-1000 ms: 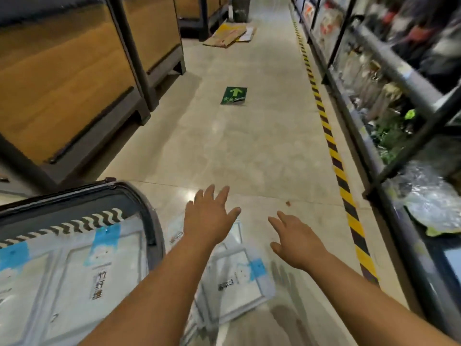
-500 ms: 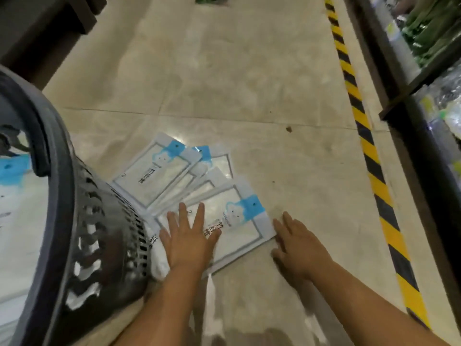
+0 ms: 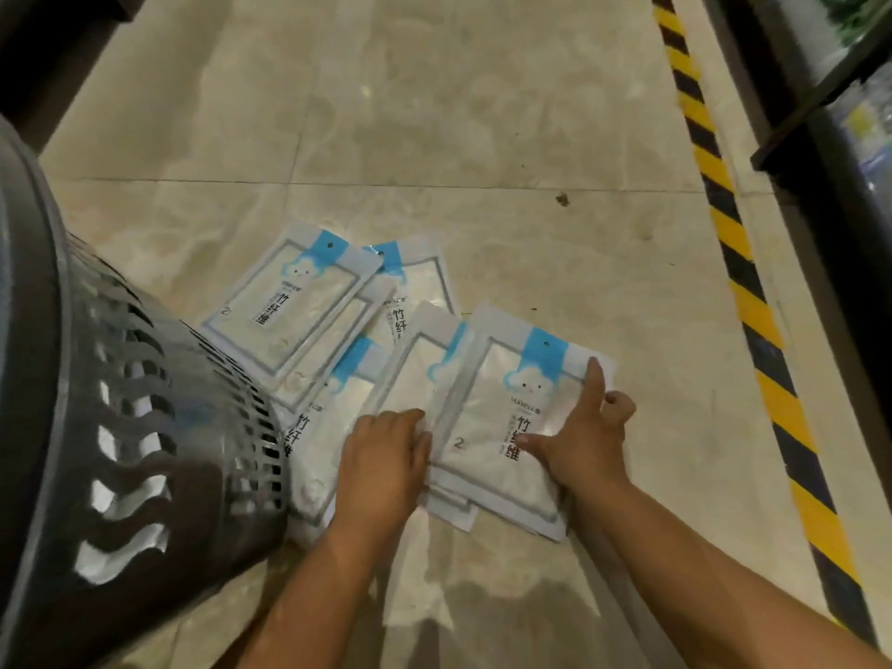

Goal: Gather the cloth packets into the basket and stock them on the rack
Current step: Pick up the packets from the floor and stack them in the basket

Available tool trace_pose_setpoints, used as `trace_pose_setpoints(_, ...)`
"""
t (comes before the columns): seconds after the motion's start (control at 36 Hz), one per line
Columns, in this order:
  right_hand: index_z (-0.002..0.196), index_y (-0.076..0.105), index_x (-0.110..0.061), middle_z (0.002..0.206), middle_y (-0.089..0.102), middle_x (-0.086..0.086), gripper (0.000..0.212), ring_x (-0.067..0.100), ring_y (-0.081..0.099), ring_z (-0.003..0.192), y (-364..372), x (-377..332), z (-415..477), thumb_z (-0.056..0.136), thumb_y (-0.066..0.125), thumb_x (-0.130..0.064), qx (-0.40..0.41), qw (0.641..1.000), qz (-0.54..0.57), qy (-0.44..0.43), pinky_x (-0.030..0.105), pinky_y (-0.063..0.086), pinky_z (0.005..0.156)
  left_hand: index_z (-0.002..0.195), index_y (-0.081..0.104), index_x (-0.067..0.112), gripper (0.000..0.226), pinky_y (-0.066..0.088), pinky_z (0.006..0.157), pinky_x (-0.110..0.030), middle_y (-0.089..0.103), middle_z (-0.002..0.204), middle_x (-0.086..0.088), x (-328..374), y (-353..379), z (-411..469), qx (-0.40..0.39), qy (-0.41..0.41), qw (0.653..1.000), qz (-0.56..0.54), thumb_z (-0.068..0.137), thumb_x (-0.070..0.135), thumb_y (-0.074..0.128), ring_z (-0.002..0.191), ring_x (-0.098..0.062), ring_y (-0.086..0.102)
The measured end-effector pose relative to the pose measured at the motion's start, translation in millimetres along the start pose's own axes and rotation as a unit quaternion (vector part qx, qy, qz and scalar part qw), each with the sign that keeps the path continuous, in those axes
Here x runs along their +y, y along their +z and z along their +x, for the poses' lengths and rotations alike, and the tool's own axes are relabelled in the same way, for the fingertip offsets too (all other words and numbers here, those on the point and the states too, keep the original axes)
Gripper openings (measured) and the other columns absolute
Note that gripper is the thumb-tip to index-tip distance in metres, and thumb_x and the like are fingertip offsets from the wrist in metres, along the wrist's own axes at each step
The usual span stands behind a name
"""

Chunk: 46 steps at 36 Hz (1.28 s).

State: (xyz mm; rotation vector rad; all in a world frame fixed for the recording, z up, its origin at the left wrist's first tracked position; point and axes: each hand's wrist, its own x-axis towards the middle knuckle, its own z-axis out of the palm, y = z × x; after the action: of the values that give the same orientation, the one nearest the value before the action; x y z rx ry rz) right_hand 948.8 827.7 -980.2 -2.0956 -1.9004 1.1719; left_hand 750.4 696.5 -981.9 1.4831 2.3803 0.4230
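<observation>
Flat glossy plastic packets point(image 3: 487, 412) beside slotted basket point(image 3: 145, 427)

Glossy beige tile floor point(image 3: 434, 113) w/ yellow-blk hazard stripe point(image 3: 720, 193), dark shelving point(image 3: 823, 161) on rt.

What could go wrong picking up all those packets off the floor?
The packets are glossy and fanned loosely, so the stack between the left hand and right hand may slide apart when lifted. Some lie tight against the basket and could get missed or creased.
</observation>
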Motion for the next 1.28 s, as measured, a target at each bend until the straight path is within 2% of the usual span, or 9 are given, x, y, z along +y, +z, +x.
trace_pose_setpoints(0.19, 0.156, -0.004, -0.036, 0.131, 0.049, 0.001, 0.137, 0.023, 0.057, 0.108, -16, 30, -3, 0.065, 0.091, 0.0, 0.071, 0.973, 0.206, 0.075, 0.032, 0.044, 0.091, 0.125, 0.058, 0.019, 0.057, 0.043, 0.088, -0.041, 0.055, 0.119, -0.006, 26, 8, 5, -0.026, -0.08, 0.996, 0.031, 0.085, 0.059, 0.065, 0.106, -0.028, 0.051)
trace_pose_setpoints(0.36, 0.115, 0.058, -0.012, 0.094, 0.074, -0.001, 0.065, 0.024, 0.074, 0.084, -18, 55, 1, 0.061, 0.088, 0.006, 0.069, 0.94, 0.308, 0.132, 0.049, 0.06, 0.082, 0.125, 0.044, 0.016, 0.068, 0.043, 0.081, -0.035, 0.059, 0.111, -0.004, 49, 14, 19, -0.11, -0.19, 0.973, -0.07, 0.077, 0.041, 0.083, 0.102, -0.026, 0.057)
trace_pose_setpoints(0.47, 0.097, 0.066, -0.012, 0.093, 0.077, 0.01, 0.033, 0.029, 0.075, 0.08, -20, 49, 2, 0.074, 0.079, 0.009, 0.044, 0.937, 0.33, 0.106, 0.053, 0.061, 0.079, 0.1, 0.049, 0.018, 0.031, 0.036, 0.068, -0.029, 0.054, 0.092, 0.003, 47, 11, 29, -0.192, -0.159, 0.966, -0.074, 0.088, 0.036, 0.072, 0.088, -0.017, 0.056)
trace_pose_setpoints(0.58, 0.1, 0.067, -0.017, 0.096, 0.077, 0.006, 0.019, 0.031, 0.074, 0.09, -28, 49, 5, 0.085, 0.073, -0.007, 0.052, 0.936, 0.339, 0.073, 0.059, 0.058, 0.087, 0.113, 0.056, 0.016, 0.017, 0.039, 0.071, -0.032, 0.053, 0.098, 0.001, 35, 3, 24, -0.147, -0.125, 0.967, -0.165, 0.1, 0.028, 0.056, 0.091, -0.019, 0.054)
trace_pose_setpoints(0.75, 0.098, 0.063, -0.023, 0.098, 0.073, -0.002, 0.014, -0.002, 0.068, 0.076, -49, 19, -7, 0.097, 0.064, -0.009, 0.026, 0.957, 0.287, -0.018, 0.03, 0.054, 0.074, 0.094, 0.041, 0.016, 0.015, 0.038, 0.061, -0.034, 0.055, 0.074, 0.002, 38, -29, 20, -0.067, -0.117, 0.971, -0.2, 0.102, 0.022, 0.051, 0.072, -0.022, 0.054)
trace_pose_setpoints(0.83, 0.098, 0.063, -0.027, 0.095, 0.073, -0.006, 0.016, 0.009, 0.071, 0.084, -71, -5, -10, 0.097, 0.063, -0.011, 0.035, 0.961, 0.269, -0.051, 0.035, 0.057, 0.076, 0.107, 0.052, 0.021, 0.005, 0.034, 0.063, -0.028, 0.06, 0.085, 0.009, 57, -49, 20, -0.015, -0.106, 0.963, -0.248, 0.103, 0.02, 0.05, 0.077, -0.015, 0.054)
trace_pose_setpoints(0.94, 0.107, 0.061, -0.029, 0.099, 0.07, -0.01, 0.017, 0.004, 0.068, 0.085, -115, -48, -17, 0.098, 0.063, -0.016, 0.088, 0.953, 0.275, -0.093, 0.028, 0.056, 0.073, 0.11, 0.055, 0.03, 0.01, 0.054, 0.066, -0.037, 0.064, 0.085, 0.009, 87, -80, 21, 0.017, -0.113, 0.94, -0.321, 0.104, 0.027, 0.047, 0.074, -0.016, 0.062)
trace_pose_setpoints(1.0, 0.112, 0.061, -0.027, 0.1, 0.069, -0.012, 0.018, -0.003, 0.065, 0.082, -139, -68, -24, 0.098, 0.063, -0.016, 0.124, 0.945, 0.278, -0.118, 0.018, 0.05, 0.065, 0.093, 0.051, 0.037, 0.016, 0.049, 0.064, -0.019, 0.064, 0.082, 0.007, 104, -99, 22, 0.034, -0.097, 0.932, -0.347, 0.104, 0.026, 0.047, 0.073, -0.01, 0.06)
trace_pose_setpoints(1.28, 0.103, 0.06, -0.03, 0.091, 0.065, -0.018, 0.018, 0.0, 0.061, 0.086, -245, -168, -87, 0.094, 0.068, -0.016, 0.187, 0.924, 0.255, -0.217, 0.029, 0.045, 0.075, 0.104, 0.056, 0.034, 0.012, 0.05, 0.075, -0.025, 0.067, 0.09, 0.019, 168, -214, 9, 0.153, -0.055, 0.865, -0.476, 0.104, 0.025, 0.049, 0.084, -0.002, 0.063)
